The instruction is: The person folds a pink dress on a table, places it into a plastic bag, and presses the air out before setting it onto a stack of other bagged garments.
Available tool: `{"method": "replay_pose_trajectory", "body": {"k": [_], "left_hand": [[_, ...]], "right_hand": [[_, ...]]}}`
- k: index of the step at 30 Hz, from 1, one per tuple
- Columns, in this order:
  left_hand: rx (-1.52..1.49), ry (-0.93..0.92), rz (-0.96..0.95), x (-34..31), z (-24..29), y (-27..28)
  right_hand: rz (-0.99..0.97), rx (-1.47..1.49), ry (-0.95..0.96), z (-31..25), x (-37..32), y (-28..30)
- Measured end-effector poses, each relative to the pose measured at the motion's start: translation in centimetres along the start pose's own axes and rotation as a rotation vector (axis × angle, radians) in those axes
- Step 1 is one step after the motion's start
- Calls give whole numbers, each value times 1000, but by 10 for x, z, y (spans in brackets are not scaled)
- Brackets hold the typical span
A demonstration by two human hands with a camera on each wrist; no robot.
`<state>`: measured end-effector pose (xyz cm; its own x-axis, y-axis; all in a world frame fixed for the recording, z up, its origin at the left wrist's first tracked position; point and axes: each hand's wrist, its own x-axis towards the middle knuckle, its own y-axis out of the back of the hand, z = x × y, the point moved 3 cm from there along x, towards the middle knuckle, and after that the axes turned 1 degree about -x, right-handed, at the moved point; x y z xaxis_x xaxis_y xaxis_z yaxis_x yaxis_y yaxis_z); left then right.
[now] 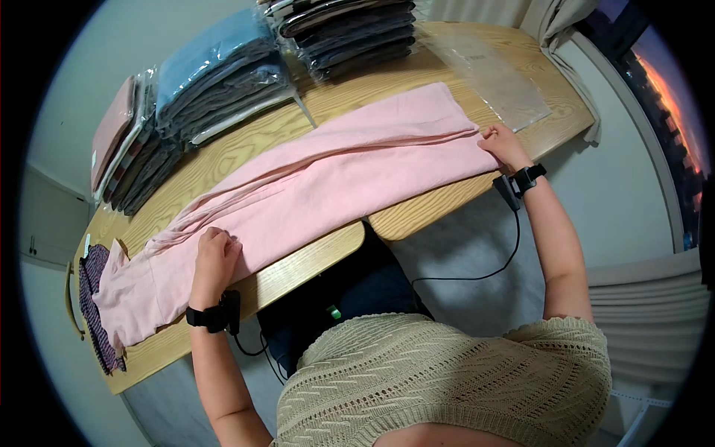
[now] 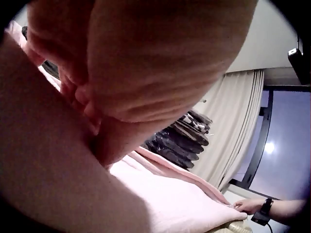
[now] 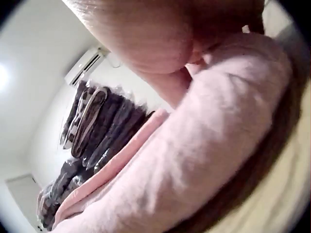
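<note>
The right wrist view shows what the head view leaves out: a wall-mounted air conditioner (image 3: pixel 83 65) and, up close, the rounded underside of the pink cloth (image 1: pixel 320 175) at the right hand (image 1: pixel 506 145), whose bent fingers pinch its end, while the left hand (image 1: pixel 214 261) curls its fingers against the near side, any grip hidden. Plastic-wrapped stacks (image 1: pixel 216 82) stand behind the cloth, and a clear bag (image 1: pixel 503 78) lies near its right end on the wooden table (image 1: pixel 439 205). The cloth lies lengthwise, softly creased, over patterned fabric (image 1: pixel 93 298) at the left.
</note>
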<state>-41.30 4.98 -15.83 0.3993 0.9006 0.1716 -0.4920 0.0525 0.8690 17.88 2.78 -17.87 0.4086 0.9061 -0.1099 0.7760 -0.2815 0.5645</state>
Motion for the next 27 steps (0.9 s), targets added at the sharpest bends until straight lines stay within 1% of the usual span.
{"method": "replay_pose_trajectory", "body": {"k": [1, 2, 3, 4, 5, 6, 8, 9, 11, 12, 13, 15, 16, 17, 18, 19, 20, 21, 23, 25, 26, 27], "left_hand": [[28, -23, -15, 0, 2, 0], [26, -31, -13, 0, 6, 0], [33, 2, 5, 0, 10, 0], [40, 36, 21, 0, 12, 0], [40, 29, 21, -1, 11, -1], [28, 5, 49, -1, 10, -2], [19, -20, 83, -2, 9, -3], [26, -44, 88, -3, 8, -4], [41, -55, 99, -3, 7, -4], [41, -67, 96, -3, 7, -4], [44, -73, 91, -4, 7, -4], [58, -36, 86, -5, 1, -6], [55, -39, 96, -5, 1, -6], [53, -47, 109, -5, 1, -5], [59, -45, 111, -6, 2, -5], [65, -45, 112, -6, 2, -4], [48, -38, 101, -7, 2, -4], [57, -20, 109, -8, 1, -4], [37, -16, 92, -9, 0, -4], [55, 6, 108, -9, 6, -2], [56, 4, 101, -8, 5, -3], [56, 1, 93, -9, 3, -3]], "right_hand": [[6, -1, -1, -9, -4, -3], [160, -351, 185, -25, -8, -3], [316, -703, 370, -48, -15, -7], [269, -742, 481, -80, -28, -17], [202, -732, 611, -100, -35, -28], [133, -719, 740, -113, -41, -41], [-68, -807, 916, -127, -47, -69], [-63, -806, 921, -129, -47, -80], [-89, -983, 950, -130, -46, -108], [-100, -1017, 936, -136, -47, -117], [-112, -1003, 957, -139, -45, -124], [-105, -1011, 914, -140, -35, -136], [-95, -1017, 936, -143, -33, -139], [-108, -1068, 912, -145, -29, -137], [-35, -1027, 940, -148, -26, -131], [122, -953, 1023, -162, -36, -122], [153, -920, 972, -171, -35, -112], [252, -908, 1118, -177, -42, -102], [266, -900, 1258, -164, -45, -94], [69, -1064, 1043, -142, -45, -92], [-7, -1097, 946, -129, -44, -93], [-39, -1069, 937, -114, -38, -92]]}}
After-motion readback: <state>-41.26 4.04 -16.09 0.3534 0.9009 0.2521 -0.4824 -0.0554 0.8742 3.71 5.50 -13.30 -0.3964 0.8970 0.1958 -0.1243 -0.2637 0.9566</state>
